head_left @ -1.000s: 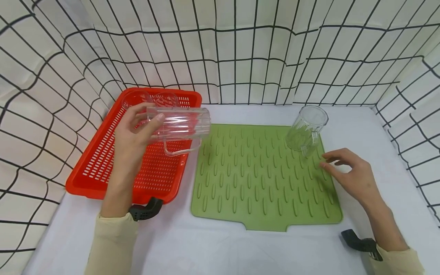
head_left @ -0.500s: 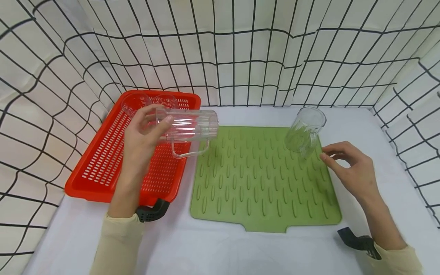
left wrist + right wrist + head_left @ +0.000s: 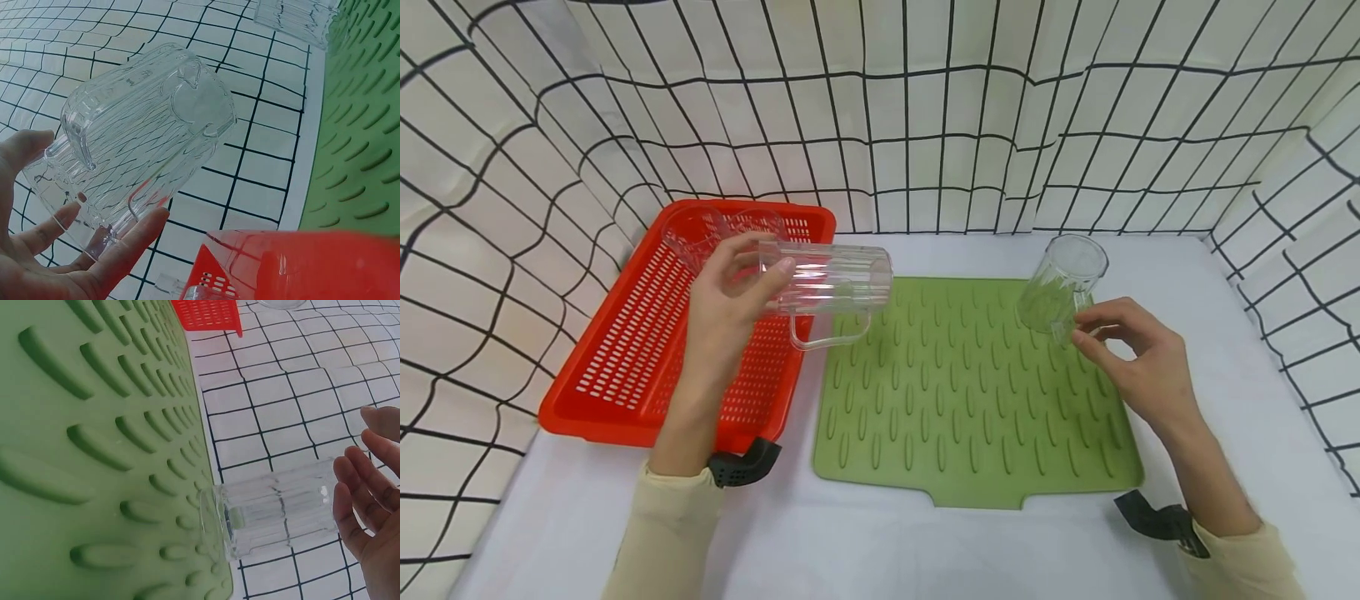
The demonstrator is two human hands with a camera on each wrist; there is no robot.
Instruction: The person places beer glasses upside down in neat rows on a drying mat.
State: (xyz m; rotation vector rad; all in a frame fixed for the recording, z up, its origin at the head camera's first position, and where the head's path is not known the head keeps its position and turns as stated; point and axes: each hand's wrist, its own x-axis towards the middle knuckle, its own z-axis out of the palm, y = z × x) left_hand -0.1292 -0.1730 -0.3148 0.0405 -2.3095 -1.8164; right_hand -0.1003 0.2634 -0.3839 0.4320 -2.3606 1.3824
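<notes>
My left hand (image 3: 726, 292) grips one end of a clear glass mug (image 3: 838, 279), fingers and thumb round it. The mug lies sideways in the air, handle downward, between the red basket (image 3: 598, 371) and the green ridged mat (image 3: 962, 400). In the left wrist view, the mug (image 3: 144, 125) spans the middle, the fingers at its near end. A second glass mug (image 3: 1052, 287) stands on end at the mat's back right. My right hand (image 3: 1138, 358) is beside its handle, thumb and fingers apart and loosely bent; whether they touch the handle is hard to tell.
At the back of the basket are clear glass pieces (image 3: 688, 237), partly hidden by my left hand. White cloth (image 3: 880, 550) covers the table. Black-gridded white sheeting (image 3: 887, 108) rises behind and at both sides.
My left hand has carried its mug rightward, from over the basket toward the mat. My right hand has moved left, closer to the standing mug's handle. The standing mug stays in place.
</notes>
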